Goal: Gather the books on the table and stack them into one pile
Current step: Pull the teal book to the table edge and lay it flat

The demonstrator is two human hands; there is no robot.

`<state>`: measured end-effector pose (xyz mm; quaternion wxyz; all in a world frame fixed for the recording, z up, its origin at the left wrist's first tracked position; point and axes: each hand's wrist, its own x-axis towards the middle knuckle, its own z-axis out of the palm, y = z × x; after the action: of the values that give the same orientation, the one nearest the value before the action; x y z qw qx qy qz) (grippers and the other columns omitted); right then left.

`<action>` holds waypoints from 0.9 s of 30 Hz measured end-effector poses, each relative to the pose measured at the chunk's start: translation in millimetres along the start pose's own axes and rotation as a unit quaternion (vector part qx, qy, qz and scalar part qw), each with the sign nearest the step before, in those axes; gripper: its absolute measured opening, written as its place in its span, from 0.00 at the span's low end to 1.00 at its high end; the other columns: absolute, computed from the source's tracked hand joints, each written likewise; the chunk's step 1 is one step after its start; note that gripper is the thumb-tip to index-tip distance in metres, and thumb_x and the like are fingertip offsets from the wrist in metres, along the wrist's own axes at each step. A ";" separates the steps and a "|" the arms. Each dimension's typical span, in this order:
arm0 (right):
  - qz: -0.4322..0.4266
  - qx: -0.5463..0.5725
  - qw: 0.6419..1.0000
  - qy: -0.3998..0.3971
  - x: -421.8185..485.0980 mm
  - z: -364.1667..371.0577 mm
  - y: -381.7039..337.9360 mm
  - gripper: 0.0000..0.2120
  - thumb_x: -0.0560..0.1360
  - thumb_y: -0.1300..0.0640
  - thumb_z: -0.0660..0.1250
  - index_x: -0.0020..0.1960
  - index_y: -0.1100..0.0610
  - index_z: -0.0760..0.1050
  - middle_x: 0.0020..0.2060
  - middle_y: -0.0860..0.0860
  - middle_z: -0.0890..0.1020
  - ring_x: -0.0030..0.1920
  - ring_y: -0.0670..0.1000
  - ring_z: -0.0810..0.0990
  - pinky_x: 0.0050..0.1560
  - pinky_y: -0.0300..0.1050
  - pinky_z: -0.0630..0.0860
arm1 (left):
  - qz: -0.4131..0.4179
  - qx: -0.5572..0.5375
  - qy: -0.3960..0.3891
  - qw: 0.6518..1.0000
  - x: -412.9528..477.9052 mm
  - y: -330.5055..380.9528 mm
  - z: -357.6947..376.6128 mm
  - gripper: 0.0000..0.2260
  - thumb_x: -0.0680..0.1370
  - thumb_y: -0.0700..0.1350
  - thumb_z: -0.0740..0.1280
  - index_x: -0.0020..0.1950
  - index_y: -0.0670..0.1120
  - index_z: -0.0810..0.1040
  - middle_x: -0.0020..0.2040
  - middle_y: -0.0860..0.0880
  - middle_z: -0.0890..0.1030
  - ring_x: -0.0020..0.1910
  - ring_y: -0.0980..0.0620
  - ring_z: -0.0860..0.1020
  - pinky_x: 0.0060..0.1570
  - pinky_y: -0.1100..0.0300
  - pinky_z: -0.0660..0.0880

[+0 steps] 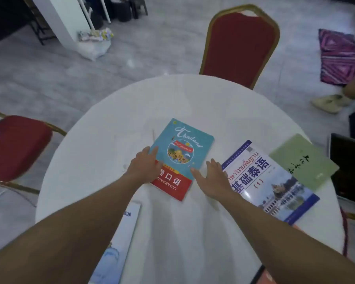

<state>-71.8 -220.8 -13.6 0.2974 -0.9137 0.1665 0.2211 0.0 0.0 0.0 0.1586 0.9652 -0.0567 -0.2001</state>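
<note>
The head view showed a pale blue book [119, 240] nearest, beneath the left forearm. The left hand [143, 168] lay flat and spread on the teal book's [182, 152] left edge, gripping nothing. The right hand [211, 177], open, sat between it and the white book [275, 185]. A green book [303, 162] lay right of that hand, farther out.

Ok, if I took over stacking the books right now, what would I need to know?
Left hand: open, flat on the left edge of the teal Thailand book.
Right hand: open, thumb at that book's right edge, not gripping.
White-and-blue book lies to the right, its far corner under the green book. Another pale blue book lies near the left forearm. A dark book corner peeks in at the bottom edge.
Done: no pile yet.
Left: gather every book onto one pile on the table.
</note>
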 end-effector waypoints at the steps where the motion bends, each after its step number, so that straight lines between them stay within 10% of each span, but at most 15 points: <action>1: -0.002 -0.014 1.000 -0.003 1.9 4.6 0.6 0.41 0.78 0.31 0.53 0.79 0.58 0.57 0.82 0.55 0.53 0.82 0.55 0.48 0.80 0.60 0.47 | -0.011 -0.006 -0.012 1.000 -0.1 -4.0 2.2 0.28 0.79 0.57 0.57 0.77 0.49 0.57 0.72 0.43 0.67 0.67 0.43 0.70 0.63 0.43 0.73; 10: -0.012 -0.060 0.998 0.002 6.9 34.7 -6.0 0.42 0.77 0.35 0.62 0.81 0.55 0.50 0.82 0.51 0.48 0.82 0.52 0.45 0.76 0.66 0.37 | -0.043 0.000 0.008 0.999 -2.5 -9.5 15.0 0.33 0.75 0.51 0.68 0.75 0.47 0.57 0.69 0.41 0.65 0.68 0.43 0.65 0.64 0.46 0.68; 18: 0.015 0.056 0.997 0.047 -17.1 37.1 -12.9 0.35 0.73 0.54 0.74 0.74 0.56 0.61 0.73 0.54 0.64 0.76 0.56 0.60 0.79 0.56 0.47 | -0.018 -0.136 -0.016 0.990 -29.5 -4.6 24.6 0.25 0.74 0.40 0.70 0.68 0.45 0.62 0.65 0.43 0.61 0.66 0.52 0.63 0.60 0.59 0.71; 22: 0.033 0.139 0.989 0.040 -36.1 41.3 -18.8 0.29 0.72 0.57 0.76 0.67 0.57 0.65 0.61 0.54 0.73 0.58 0.51 0.76 0.55 0.48 0.78 | -0.019 -0.198 -0.026 0.980 -47.3 -10.2 24.8 0.22 0.74 0.37 0.68 0.61 0.48 0.60 0.62 0.44 0.64 0.64 0.51 0.69 0.57 0.57 0.77; 27: 0.049 0.176 0.983 0.013 -66.0 50.1 -14.9 0.26 0.76 0.67 0.67 0.67 0.54 0.59 0.54 0.51 0.78 0.43 0.45 0.79 0.38 0.41 0.77 | -0.015 -0.263 -0.068 0.962 -77.6 -17.9 31.6 0.26 0.73 0.31 0.65 0.60 0.50 0.54 0.60 0.43 0.69 0.57 0.47 0.78 0.43 0.59 0.81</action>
<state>-136.4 -167.0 -9.7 0.4398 -0.8407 0.2513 0.1913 -82.8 21.3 -4.8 0.3996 0.8743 0.0021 -0.2757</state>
